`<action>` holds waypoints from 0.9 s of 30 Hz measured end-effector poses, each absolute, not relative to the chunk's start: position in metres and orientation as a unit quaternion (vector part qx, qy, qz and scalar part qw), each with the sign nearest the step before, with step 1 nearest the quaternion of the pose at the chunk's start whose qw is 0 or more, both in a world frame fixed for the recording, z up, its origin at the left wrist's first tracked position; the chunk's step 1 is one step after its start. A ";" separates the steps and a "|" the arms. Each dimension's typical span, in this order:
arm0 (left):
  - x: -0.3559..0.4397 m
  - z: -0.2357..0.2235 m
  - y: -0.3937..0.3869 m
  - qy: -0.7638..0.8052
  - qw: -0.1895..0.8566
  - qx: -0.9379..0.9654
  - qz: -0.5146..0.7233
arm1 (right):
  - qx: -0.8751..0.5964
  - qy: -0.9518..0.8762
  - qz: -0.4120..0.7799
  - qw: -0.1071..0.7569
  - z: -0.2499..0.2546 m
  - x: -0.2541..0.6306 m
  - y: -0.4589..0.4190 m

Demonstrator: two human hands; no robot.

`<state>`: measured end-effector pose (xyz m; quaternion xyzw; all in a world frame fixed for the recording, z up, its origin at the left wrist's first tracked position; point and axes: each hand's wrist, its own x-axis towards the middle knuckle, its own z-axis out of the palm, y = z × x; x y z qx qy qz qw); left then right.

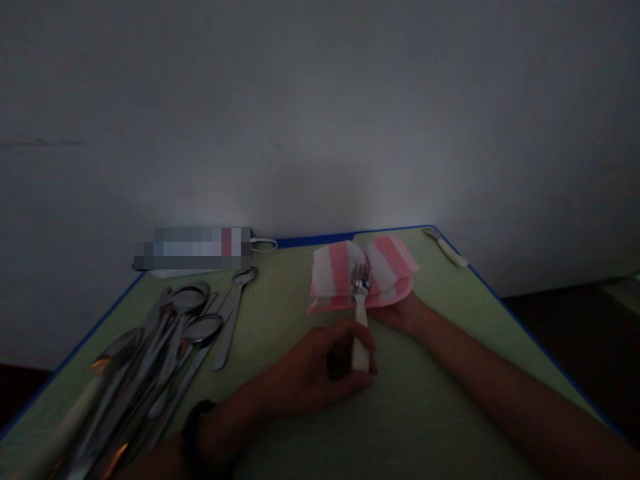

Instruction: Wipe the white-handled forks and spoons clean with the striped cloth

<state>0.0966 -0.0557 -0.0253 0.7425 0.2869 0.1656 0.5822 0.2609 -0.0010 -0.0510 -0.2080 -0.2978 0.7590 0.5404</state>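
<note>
A fork [361, 327] with a pale handle and metal tines points away from me over the table. My left hand [320, 363] is closed around its handle. A pink-and-white striped cloth [340, 270] lies behind and under the tines, folded up at the right. My right hand [400, 312] is beneath the cloth's right side, holding it from below; most of its fingers are hidden by the cloth. The tines rest against the cloth.
Several spoons and other cutlery [170, 353] lie in a pile at the left of the green table [425, 413]. Another fork [445, 248] with a pale handle lies at the far right corner. A blurred-out object [195, 248] stands at the back left, before the wall [320, 120].
</note>
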 end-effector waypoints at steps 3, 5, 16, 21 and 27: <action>0.096 -0.027 -0.057 0.283 0.582 0.747 0.154 | -0.197 -0.284 0.760 0.551 -0.054 0.262 0.002; 0.096 -0.030 -0.057 0.279 0.599 0.735 0.151 | -0.195 -0.267 0.760 0.560 -0.057 0.262 0.004; 0.097 -0.029 -0.057 0.276 0.643 0.694 0.169 | -0.219 -0.278 0.746 0.564 -0.051 0.261 0.001; 0.097 -0.030 -0.057 0.280 0.639 0.694 0.178 | -0.198 -0.289 0.770 0.534 -0.053 0.262 -0.001; 0.098 -0.033 -0.057 0.289 0.592 0.734 0.162 | -0.192 -0.287 0.782 0.519 -0.057 0.264 0.001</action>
